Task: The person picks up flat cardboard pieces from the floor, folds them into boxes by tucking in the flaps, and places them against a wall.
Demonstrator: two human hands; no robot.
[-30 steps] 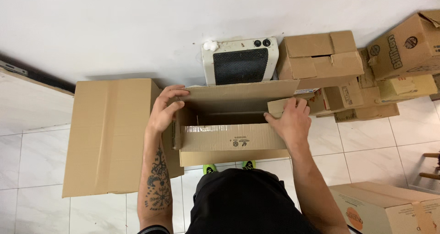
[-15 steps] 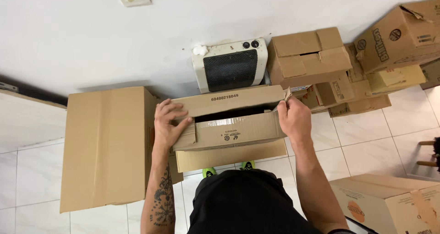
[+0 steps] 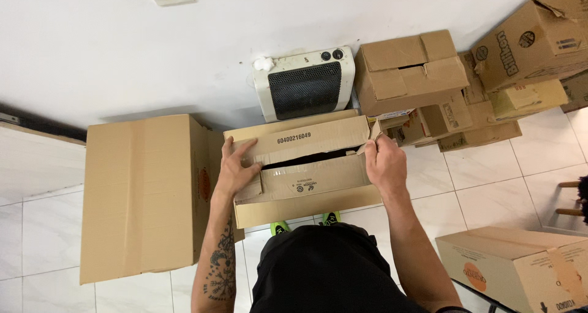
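A brown cardboard box [image 3: 306, 203] stands on the tiled floor in front of me, its two long top flaps folded inward with a dark gap between them. My left hand [image 3: 236, 169] lies flat on the left end of the flaps, fingers spread over the far flap. My right hand [image 3: 384, 163] grips the right end of the box, fingers curled on the small side flap. My tattooed left forearm [image 3: 217, 264] reaches in from below.
A large closed carton [image 3: 141, 196] stands against the box's left side. A white heater [image 3: 305, 83] sits at the wall behind it. Several stacked cartons [image 3: 429, 86] fill the right, and another box [image 3: 520, 267] stands at lower right. A stool leg [image 3: 572, 196] shows at the right edge.
The far and near flaps have been folded down over the box's opening. Both hands moved from inside the opening onto the flap ends.
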